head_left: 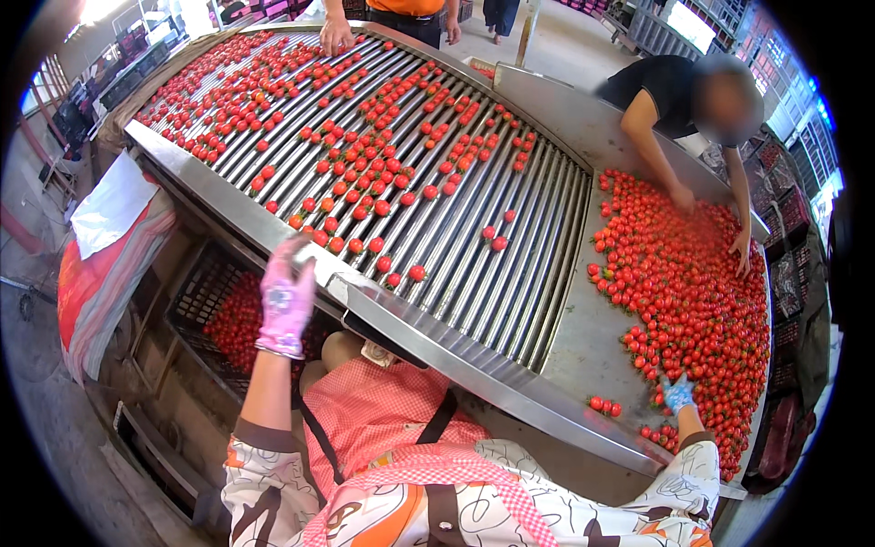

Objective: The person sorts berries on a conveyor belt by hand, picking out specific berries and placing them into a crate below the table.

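My left hand (287, 301), in a pink patterned glove, is raised at the near metal edge of a roller conveyor (456, 273). Its fingers are bent, with a gap between them and the thumb, and no tomato shows in it. Small red tomatoes (369, 173) lie scattered over the metal rollers just beyond. To the right, my right hand (678, 394), in a blue patterned glove, has its fingers spread against the near left side of a large heap of red tomatoes (693, 301) on a flat metal tray (583, 346).
Below my left arm stands a black plastic crate (196, 296) holding tomatoes. A person in black (665, 100) reaches both hands into the heap from the far right. Another person's hand (336, 36) rests over the conveyor's far side. A striped sack (114, 264) stands left.
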The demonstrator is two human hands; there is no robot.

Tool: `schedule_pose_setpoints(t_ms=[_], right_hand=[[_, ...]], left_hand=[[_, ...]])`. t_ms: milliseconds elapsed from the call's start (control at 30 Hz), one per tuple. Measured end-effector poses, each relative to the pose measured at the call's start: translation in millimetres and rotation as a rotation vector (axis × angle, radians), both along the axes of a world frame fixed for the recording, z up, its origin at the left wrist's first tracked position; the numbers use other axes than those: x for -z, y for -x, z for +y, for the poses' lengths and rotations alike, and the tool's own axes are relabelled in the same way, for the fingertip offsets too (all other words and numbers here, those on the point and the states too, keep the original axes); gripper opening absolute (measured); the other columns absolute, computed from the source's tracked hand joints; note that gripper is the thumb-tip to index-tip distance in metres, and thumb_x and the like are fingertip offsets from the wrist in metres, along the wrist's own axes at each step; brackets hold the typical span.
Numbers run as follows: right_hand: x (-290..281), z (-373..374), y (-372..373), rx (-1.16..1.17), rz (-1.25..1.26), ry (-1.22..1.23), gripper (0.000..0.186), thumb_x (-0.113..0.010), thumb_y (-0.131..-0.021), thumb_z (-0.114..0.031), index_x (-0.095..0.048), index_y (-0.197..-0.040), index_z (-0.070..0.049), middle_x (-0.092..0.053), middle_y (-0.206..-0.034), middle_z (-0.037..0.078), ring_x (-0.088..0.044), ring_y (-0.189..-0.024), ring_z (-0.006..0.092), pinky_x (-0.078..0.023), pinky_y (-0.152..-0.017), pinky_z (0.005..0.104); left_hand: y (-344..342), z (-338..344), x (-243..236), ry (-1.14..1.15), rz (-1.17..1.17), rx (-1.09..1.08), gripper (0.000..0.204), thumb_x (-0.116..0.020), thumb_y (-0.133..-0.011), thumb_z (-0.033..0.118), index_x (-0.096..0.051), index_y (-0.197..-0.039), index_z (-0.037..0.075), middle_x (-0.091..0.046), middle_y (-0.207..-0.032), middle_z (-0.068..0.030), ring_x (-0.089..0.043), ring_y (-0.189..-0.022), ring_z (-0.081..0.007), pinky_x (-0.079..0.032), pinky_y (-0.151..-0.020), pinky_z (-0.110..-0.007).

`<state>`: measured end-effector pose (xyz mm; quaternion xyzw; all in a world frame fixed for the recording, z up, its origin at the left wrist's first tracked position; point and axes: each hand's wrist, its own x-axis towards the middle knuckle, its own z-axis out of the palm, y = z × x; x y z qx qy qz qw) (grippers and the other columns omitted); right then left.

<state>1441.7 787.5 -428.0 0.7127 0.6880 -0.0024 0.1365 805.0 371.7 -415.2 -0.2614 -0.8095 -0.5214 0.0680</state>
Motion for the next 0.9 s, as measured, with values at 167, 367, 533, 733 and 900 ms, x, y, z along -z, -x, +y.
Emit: schedule_pose_setpoints(t_ms=[167,367,533,733,900], right_hand=[[0,-59,85,0.009,-0.038,0.380,0.104,-0.056,-0.080,-0.060,-0.008,-0.147,0.002,-0.024,-0.144,0.036,-0.027,-0.136,0.0445,-0.028,-0.111,0.0431],[20,-74,242,-0.664,0.497,0.843,0.080,-0.057,-0.089,-0.042,-0.019,-0.148,-0.005,-0.045,-0.139,0.023,-0.047,-0.126,0.0284,-0.039,-0.103,0.0372],[21,-83,479,-1.059,1.065,0.548,0.053,-0.051,-0.093,-0.030,-0.042,-0.138,-0.004,-0.051,-0.134,0.019,-0.048,-0.126,0.0290,-0.036,-0.106,0.0373],[49,-70,680,-1.439,0.918,-0.056,0.051,-0.049,-0.079,0.001,-0.050,-0.130,-0.003,-0.047,-0.133,0.026,-0.046,-0.123,0.0383,-0.038,-0.104,0.0424],[55,-81,700,-1.542,0.757,-0.125,0.023,-0.059,-0.077,-0.006,-0.061,-0.100,-0.005,-0.060,-0.098,0.023,-0.060,-0.093,0.0407,-0.048,-0.082,0.0464]], left_hand=[[-47,56,-22,0.222,0.102,0.241,0.025,-0.068,-0.079,0.012,-0.065,-0.104,0.013,-0.066,-0.105,-0.0095,-0.065,-0.094,-0.0260,-0.052,-0.085,-0.037],[-63,74,-18,0.256,0.221,0.265,0.021,-0.066,-0.080,0.018,-0.066,-0.100,0.010,-0.068,-0.096,-0.0099,-0.065,-0.091,-0.0280,-0.052,-0.081,-0.038],[-66,68,-17,0.390,0.144,0.191,0.020,-0.064,-0.082,0.022,-0.067,-0.100,0.013,-0.068,-0.097,-0.0095,-0.065,-0.089,-0.0272,-0.053,-0.075,-0.037],[-63,70,-8,0.325,0.248,0.225,0.023,-0.061,-0.084,0.026,-0.067,-0.103,0.015,-0.068,-0.096,-0.0063,-0.066,-0.088,-0.0257,-0.053,-0.074,-0.037],[-63,66,3,0.290,0.250,0.218,0.021,-0.062,-0.082,0.022,-0.065,-0.101,0.013,-0.067,-0.094,-0.0063,-0.065,-0.086,-0.0265,-0.052,-0.073,-0.038]])
